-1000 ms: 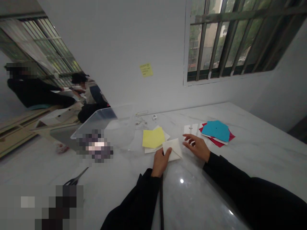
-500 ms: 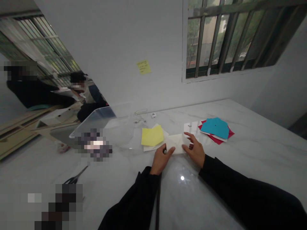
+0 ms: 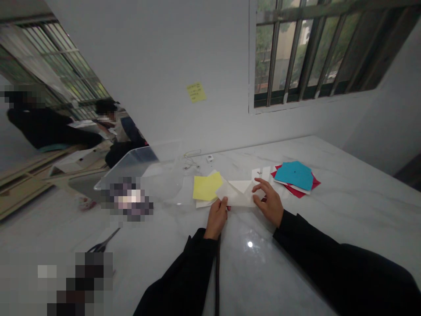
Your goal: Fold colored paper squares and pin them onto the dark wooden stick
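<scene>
A cream paper (image 3: 238,194), folded into a wide flat shape, lies at the table's middle, its left flap lifted a little. My left hand (image 3: 217,217) pinches its near left edge, and my right hand (image 3: 268,203) holds its right end with the fingertips. Just left of it, a yellow paper square (image 3: 207,185) rests on a white paper sheet (image 3: 203,204). To the right, a blue paper (image 3: 294,175) lies on a red paper (image 3: 311,186).
The white marble table (image 3: 345,210) holds a clear plastic box (image 3: 134,164), scissors (image 3: 104,241), a thin wire (image 3: 192,159) and white paper strips (image 3: 261,174). A dark cord (image 3: 217,276) hangs by my left sleeve. Two seated people (image 3: 112,127) are at far left.
The cream paper has gone from a small folded shape to a wider one, now with a raised left flap. Both hands have closed in on it and hold its ends.
</scene>
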Available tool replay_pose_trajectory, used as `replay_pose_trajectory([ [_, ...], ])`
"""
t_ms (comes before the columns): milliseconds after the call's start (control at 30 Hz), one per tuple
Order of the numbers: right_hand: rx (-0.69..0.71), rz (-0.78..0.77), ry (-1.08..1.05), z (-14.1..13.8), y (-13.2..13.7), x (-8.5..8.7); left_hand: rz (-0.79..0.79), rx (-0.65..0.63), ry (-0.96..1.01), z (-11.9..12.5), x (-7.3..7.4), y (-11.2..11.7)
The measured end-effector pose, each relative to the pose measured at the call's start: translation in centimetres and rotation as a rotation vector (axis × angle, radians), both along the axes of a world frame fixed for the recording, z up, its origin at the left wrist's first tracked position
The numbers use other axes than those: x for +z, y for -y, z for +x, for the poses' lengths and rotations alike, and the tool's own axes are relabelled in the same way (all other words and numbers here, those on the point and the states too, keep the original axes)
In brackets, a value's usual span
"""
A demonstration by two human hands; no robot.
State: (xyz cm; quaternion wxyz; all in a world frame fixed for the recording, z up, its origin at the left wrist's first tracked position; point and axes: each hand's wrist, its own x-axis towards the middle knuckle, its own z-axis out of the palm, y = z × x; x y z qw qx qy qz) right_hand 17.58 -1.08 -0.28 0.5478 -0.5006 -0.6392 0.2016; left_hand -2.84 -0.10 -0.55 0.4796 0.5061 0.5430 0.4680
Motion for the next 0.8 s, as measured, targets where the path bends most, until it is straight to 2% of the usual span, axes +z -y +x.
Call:
replay_pose_trajectory([
  [167, 0.120, -0.018, 0.156, 0.9, -0.7, -0.4, -0.035, -0.045, 0.039, 0.1, 0.5, 0.0],
  [333, 0.215, 0.033, 0.291, 1.7, -1.2, -0.4, -0.029, -0.099, -0.003, 0.1, 0.6, 0.1],
  [467, 0.266, -0.019, 0.171, 2.0, -1.5, -0.6, -0.041, -0.125, -0.039, -0.1, 0.5, 0.0],
  [667, 0.208, -0.257, -0.087, 2.3, -1.9, -0.9, -0.051, -0.157, -0.053, -0.5, 0.6, -0.2],
  [800, 0.199, -0.292, -0.260, 3.0, -2.7, -1.5, -0.061, -0.291, -0.109, -1.1, 1.3, -0.2],
])
